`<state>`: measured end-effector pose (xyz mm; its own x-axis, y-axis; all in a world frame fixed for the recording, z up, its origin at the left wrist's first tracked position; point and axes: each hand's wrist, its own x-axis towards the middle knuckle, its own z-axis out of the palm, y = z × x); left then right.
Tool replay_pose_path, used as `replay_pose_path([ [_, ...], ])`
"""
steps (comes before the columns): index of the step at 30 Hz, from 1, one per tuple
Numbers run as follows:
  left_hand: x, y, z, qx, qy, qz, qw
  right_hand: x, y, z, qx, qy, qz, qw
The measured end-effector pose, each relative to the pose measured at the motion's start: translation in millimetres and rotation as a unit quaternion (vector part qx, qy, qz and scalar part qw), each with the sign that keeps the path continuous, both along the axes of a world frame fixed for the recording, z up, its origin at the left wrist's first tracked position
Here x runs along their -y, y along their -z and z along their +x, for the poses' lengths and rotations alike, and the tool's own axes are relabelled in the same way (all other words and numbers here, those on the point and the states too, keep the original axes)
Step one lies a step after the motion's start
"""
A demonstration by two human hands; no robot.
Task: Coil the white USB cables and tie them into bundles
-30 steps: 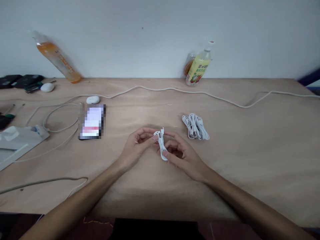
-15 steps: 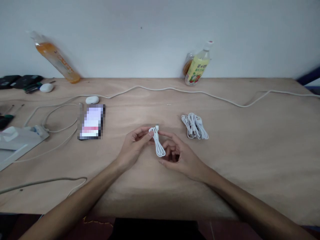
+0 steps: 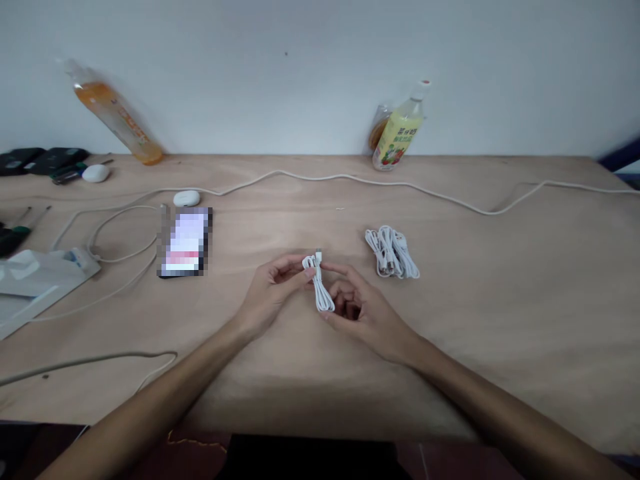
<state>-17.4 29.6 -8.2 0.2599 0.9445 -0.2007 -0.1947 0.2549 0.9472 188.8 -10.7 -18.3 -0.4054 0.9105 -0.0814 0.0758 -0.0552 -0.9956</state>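
Observation:
A white charging cable (image 3: 323, 293), folded into a narrow bundle with a metal-tipped plug at its far end, is held just above the wooden table. My left hand (image 3: 273, 287) pinches its upper part between thumb and fingers. On the other side, my right hand (image 3: 367, 307) is curled around the bundle, its index finger against the plug end and its thumb at the lower loops. To the right of my hands lies a pile of similar white cables (image 3: 391, 252), coiled into bundles.
A phone (image 3: 185, 241) and a white earbud case (image 3: 187, 198) lie left. A long white cord (image 3: 350, 177) crosses the table. An orange drink bottle (image 3: 120, 123) and a yellow drink bottle (image 3: 399, 133) lean on the wall. White packaging (image 3: 45, 283) sits at left.
My right thumb has come in against the lower loops of the cable bundle. The bundle stays between both hands, nearly in place. The whole view has shifted slightly.

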Motion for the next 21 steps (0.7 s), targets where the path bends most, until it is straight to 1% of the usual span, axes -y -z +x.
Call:
replay_pose_path([
  [5, 0.1, -0.1, -1.2, -0.024, 0.009, 0.01, 1.0, -0.7, 0.7, 0.0, 0.002, -0.003, -0.002, 1.0],
  [8, 0.2, 0.3, -1.7, -0.02, 0.012, 0.018, 1.0, -0.6, -0.7, 0.1, 0.001, -0.006, -0.004, 1.0],
  [21, 0.6, 3.3, -0.5, -0.019, -0.013, 0.023, 0.999, -0.6, -3.5, 0.4, 0.003, -0.013, -0.009, 1.0],
])
